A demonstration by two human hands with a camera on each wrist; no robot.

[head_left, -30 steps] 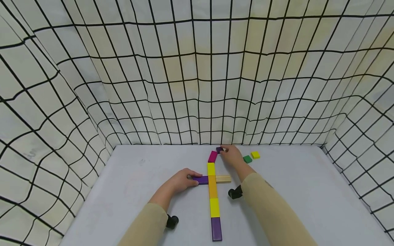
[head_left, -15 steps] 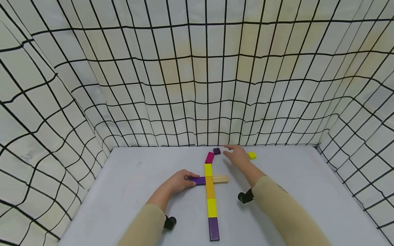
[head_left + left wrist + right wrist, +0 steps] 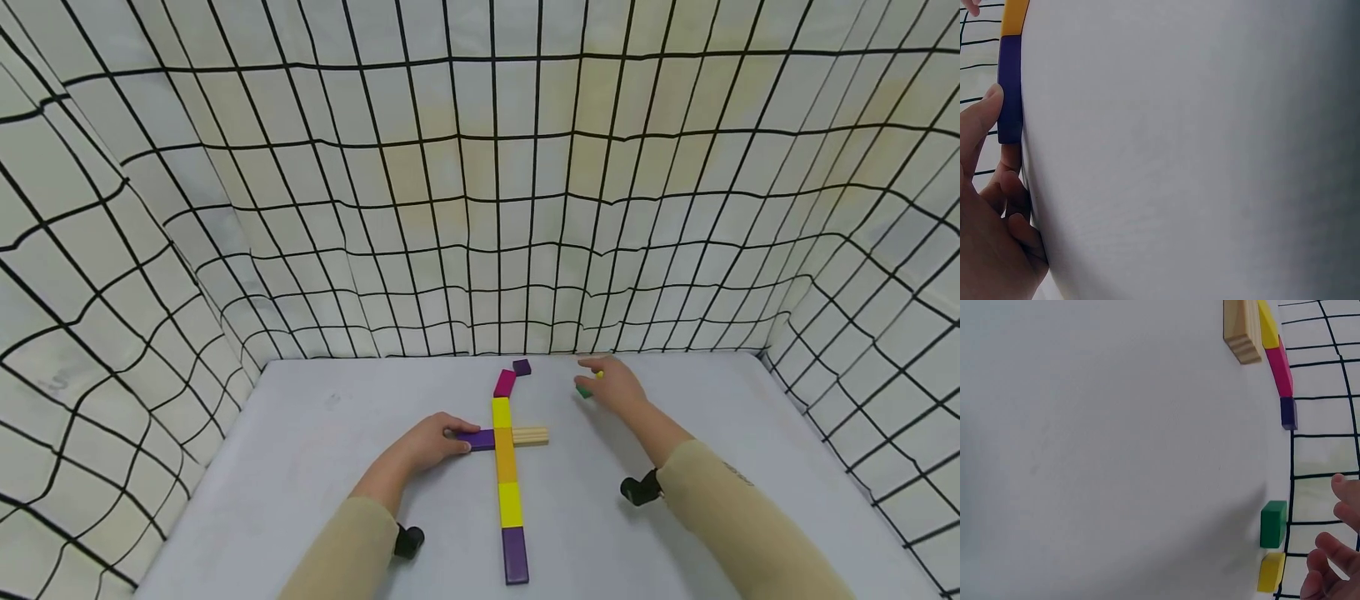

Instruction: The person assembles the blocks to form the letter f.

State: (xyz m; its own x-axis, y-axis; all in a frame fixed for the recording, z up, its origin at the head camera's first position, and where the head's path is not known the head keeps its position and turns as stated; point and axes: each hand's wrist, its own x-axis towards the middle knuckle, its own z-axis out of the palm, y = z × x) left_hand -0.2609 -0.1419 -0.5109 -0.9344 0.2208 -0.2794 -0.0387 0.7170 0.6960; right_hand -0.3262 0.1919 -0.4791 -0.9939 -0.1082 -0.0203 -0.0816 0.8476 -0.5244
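Observation:
My left hand pinches the outer end of a purple block between thumb and index finger. That block butts against an orange block in a row of blocks. Above the orange one come a yellow block, a tilted magenta block and a small dark purple block. My right hand, thumb and fingers apart, hovers by a green block and a small yellow block. In the head view it partly hides both; nothing is held in it.
A pale ribbed wood block juts right from the row. Below the orange block lie another yellow block and a long purple block. White walls with a black grid enclose the white table at the back and sides.
My right hand has let go of the small dark purple block and moved right to the green and yellow blocks. My left hand keeps its pinch on the purple block.

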